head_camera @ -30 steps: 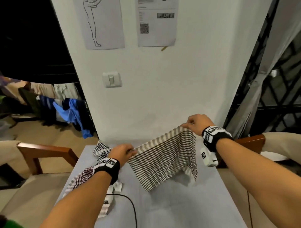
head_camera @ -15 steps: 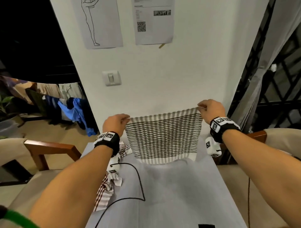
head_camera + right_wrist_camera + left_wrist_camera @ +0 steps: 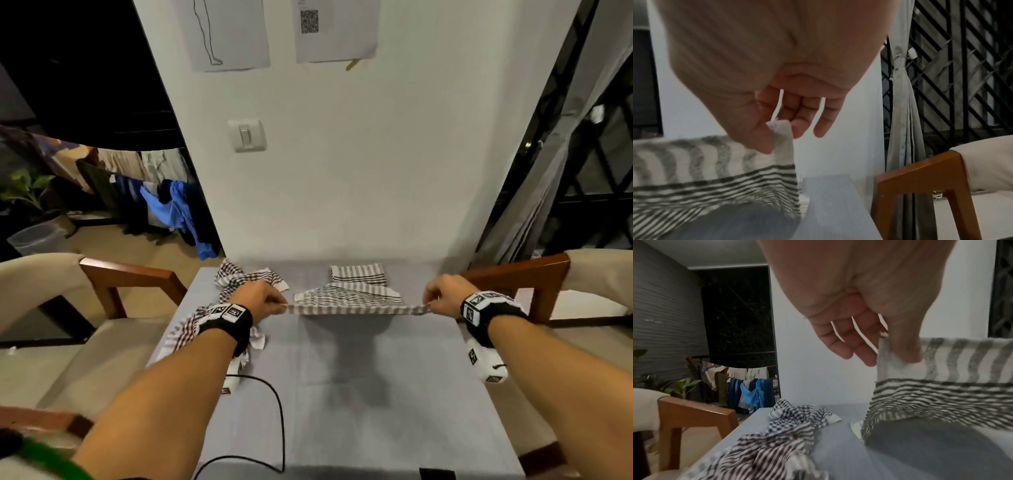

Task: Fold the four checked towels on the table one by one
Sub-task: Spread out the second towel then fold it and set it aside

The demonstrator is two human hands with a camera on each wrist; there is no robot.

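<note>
Both grips clamped on one towel (image 3: 346, 301): left hand (image 3: 257, 298) pinching its left corner between thumb and fingers, right hand (image 3: 442, 295) pinching the right corner the same way, near edge pulled taut between them. Seen from the head view, held low over the far half of the worktop (image 3: 342, 394), far part of the cloth sagging toward the surface; whether touching it, hard to tell. Grey stripes on white in both wrist views, blurred.

Progress, judged from how things lie: one small striped piece (image 3: 358, 274) lying flat and squared by the wall, looking like a folded towel, though possibly part of the held cloth. Held towel spread out, no fold in it yet. Crumpled heap (image 3: 239, 284) of checked cloth on the left side of the worktop, just beside and under the left wrist, apparently two towels, one dark-checked and one reddish, both unfolded. So roughly one done, one in hand, two waiting.

Writing: two sheets (image 3: 284, 31) pinned on the wall, one with a line drawing, one with a QR code and small text too blurred to read. Square black-and-white marker patterns on the wristbands (image 3: 227, 313); no readable words. No brand visible on any towel.
</note>
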